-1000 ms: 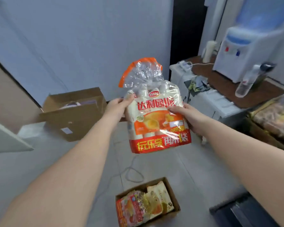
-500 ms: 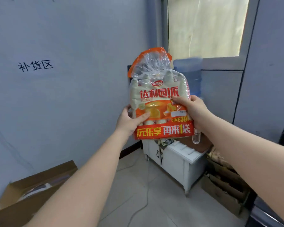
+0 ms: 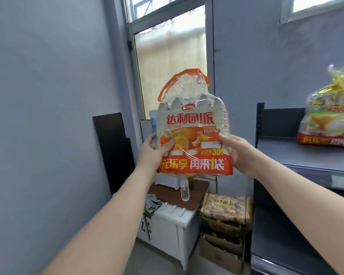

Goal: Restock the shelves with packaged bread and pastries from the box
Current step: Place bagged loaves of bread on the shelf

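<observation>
Because the clear-and-orange plastic bag of pastries [image 3: 194,133] is bulky and floppy, left hand [image 3: 154,150] and right hand [image 3: 241,153] each keep a holding grip on its sides, upright at centre; grey metal shelf [image 3: 306,155] waits at three o'clock.

Shelf [image 3: 310,155] at right: open deck w/ bare grey room along its left part, reachable from the front. One bag [image 3: 330,116] already stands on it at far right, blocking that end. Upright post [image 3: 259,124] w/ holes marks the shelf's left edge; dark back panel closes the rear.

Held pack [image 3: 195,133] sits upright between left hand [image 3: 153,151] and right hand [image 3: 240,153], in open air left of the post, w/ clear gap to the shelf.

Below: white cabinet [image 3: 171,227], bottle [image 3: 184,192] on its brown top, stacked boxes [image 3: 222,241] w/ a snack bag on top fill the corner.

Lower shelf looks free, prob., but it's dark.
</observation>
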Demonstrator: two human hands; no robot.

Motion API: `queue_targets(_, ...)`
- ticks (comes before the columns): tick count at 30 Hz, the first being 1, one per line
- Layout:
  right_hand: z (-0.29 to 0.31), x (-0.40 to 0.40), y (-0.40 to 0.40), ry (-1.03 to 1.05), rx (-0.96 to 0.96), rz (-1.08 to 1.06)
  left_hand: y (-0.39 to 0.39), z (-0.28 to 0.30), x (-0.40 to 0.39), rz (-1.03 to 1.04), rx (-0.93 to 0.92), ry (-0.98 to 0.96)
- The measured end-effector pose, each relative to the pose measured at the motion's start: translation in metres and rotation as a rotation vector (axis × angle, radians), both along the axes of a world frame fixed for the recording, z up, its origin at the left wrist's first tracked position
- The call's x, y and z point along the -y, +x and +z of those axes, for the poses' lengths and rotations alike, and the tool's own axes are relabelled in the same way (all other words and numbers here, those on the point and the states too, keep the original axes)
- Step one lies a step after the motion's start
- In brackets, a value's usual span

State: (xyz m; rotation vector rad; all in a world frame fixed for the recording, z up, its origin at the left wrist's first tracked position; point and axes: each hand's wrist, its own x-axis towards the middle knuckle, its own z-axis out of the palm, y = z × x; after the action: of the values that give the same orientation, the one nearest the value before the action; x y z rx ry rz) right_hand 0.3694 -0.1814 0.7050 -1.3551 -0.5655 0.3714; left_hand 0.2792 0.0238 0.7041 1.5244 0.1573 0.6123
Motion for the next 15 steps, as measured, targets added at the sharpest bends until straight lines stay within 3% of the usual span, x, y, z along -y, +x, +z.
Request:
queue_targets(5,0.007,0.048,-0.002,0.016,-0.076,-0.134,0.026,0.012,0.044,-0.133,-0.026,0.100)
queue_targets(8,0.014,0.075,-0.001,0.073,-0.071,-0.310,0.041,0.022,0.083,-0.077,0.015,0.270)
queue_targets(11,0.022,0.097,0.001,0.091,0.052,-0.520,0.056,0.034,0.127,-0.023,0.113,0.418)
queue_targets(15,0.030,0.120,0.003,0.057,0.300,-0.848,0.075,0.050,0.198,-0.303,0.156,0.311)
